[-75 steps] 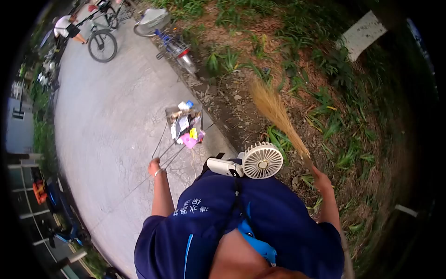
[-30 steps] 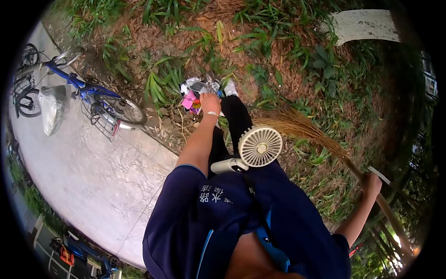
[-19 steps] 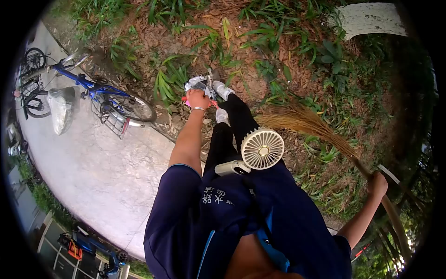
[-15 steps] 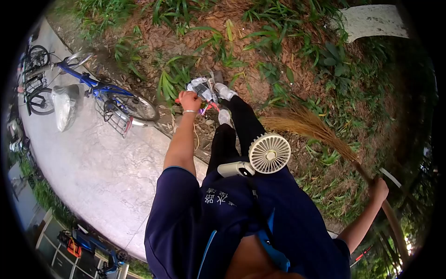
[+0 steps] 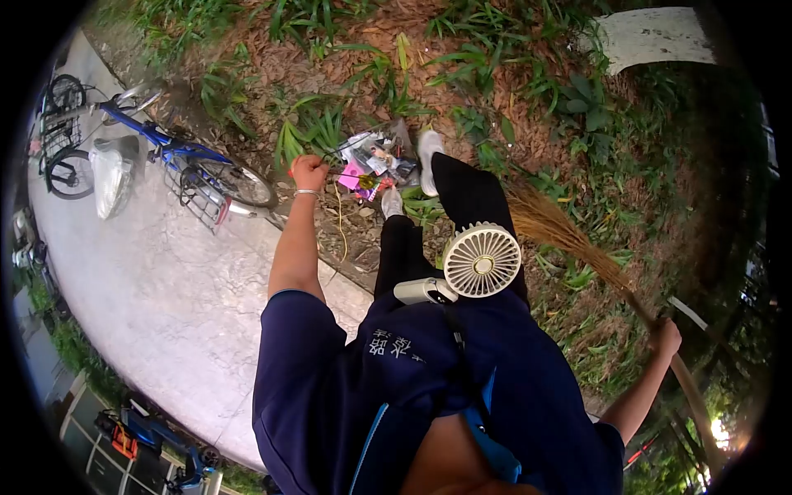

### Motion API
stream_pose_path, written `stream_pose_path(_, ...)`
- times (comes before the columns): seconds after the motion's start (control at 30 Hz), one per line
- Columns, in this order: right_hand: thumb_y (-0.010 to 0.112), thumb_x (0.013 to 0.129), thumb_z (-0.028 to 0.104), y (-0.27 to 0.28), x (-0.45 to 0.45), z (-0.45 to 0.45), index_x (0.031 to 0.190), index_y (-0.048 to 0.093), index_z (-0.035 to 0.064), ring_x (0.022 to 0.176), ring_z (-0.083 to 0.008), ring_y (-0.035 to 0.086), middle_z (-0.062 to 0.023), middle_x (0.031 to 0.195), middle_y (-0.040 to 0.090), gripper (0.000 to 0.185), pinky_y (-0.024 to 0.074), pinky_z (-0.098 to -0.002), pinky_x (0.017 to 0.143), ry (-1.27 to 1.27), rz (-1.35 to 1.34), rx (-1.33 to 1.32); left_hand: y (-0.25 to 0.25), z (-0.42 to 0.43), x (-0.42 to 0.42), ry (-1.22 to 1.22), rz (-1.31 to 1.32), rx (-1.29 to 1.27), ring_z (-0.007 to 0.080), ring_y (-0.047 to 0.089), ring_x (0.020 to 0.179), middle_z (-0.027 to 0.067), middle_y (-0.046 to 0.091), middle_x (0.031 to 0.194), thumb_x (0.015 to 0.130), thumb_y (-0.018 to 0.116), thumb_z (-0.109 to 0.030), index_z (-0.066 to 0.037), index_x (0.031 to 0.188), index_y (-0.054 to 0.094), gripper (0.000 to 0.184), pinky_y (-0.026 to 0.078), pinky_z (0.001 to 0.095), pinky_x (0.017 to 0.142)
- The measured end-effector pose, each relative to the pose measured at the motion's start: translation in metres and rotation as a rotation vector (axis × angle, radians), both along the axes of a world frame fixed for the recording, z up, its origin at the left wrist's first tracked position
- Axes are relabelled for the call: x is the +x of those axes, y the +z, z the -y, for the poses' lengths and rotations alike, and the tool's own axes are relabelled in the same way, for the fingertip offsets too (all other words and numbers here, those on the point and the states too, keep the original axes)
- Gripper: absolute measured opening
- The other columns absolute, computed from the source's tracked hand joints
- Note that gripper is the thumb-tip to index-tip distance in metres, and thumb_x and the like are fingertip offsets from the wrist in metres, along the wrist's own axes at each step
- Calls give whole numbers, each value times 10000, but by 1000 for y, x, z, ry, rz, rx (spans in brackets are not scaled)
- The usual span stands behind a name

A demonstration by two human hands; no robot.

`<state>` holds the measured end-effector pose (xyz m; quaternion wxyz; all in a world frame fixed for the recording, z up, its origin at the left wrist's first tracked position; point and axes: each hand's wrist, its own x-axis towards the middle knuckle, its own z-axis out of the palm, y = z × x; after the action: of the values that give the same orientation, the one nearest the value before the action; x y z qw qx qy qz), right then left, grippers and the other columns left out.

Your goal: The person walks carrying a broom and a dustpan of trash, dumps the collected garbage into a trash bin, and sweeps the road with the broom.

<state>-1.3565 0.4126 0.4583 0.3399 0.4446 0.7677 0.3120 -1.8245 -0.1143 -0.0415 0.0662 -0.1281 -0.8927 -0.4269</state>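
My left hand, with a bracelet at the wrist, is closed round the thin handle of a litter carrier. The carrier's load of mixed litter, with pink, white and yellow pieces, lies just right of that hand, beside my white shoes. Much of the carrier itself is hidden under the litter. At the right, my right hand grips the wooden handle of a straw broom, whose bristles point up and left over the plants. A round white fan hangs at my chest.
A blue bicycle stands at the pavement's edge, with a clear plastic-wrapped thing beside it. Pale pavement spreads on the left. Leafy plants grow in the soil above, near a white-painted trunk. A blue scooter is at lower left.
I have moved from the pavement side onto the soil with the litter. Lately my left hand has shifted left from the litter, and one shoe has moved up and right. The broom remains in my right hand.
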Motion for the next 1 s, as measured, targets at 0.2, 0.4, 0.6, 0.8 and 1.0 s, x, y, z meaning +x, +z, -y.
stream_pose_path(0.2,756,613,199,-35,20,-56,905,649,51,846,-275,634,-145,891,650,344,521,-403,694,-246,211,-51,7,43,16,17,90,-43,323,446,490,135,450,489,516,601,-124,-24,473,438,195,370,378,502)
stream_pose_path(0.4,806,570,221,-110,28,-105,909,621,14,795,-262,635,-130,860,648,438,524,-407,692,-446,240,-205,28,82,80,93,289,319,139,449,482,56,445,486,583,582,-27,-1,514,443,157,344,264,495)
stream_pose_path(0.6,807,586,242,-118,2,-103,945,583,1,815,-248,619,-128,915,630,487,509,-413,720,-160,61,-132,94,98,210,556,451,770,85,480,572,-1,558,626,656,605,8,-14,614,604,47,370,232,534)
stream_pose_path(0.8,823,551,185,-88,-3,-118,785,603,3,697,-240,617,-122,762,633,369,502,-413,649,-123,94,-201,158,149,330,766,395,919,76,477,567,-1,582,662,679,621,-7,-4,698,638,26,372,222,539)
stream_pose_path(1.0,738,659,241,12,-54,20,797,617,2,675,-306,607,-171,691,608,302,494,-388,618,452,55,-96,176,221,443,983,365,894,63,463,555,5,585,642,657,630,-32,11,770,658,124,352,204,536)
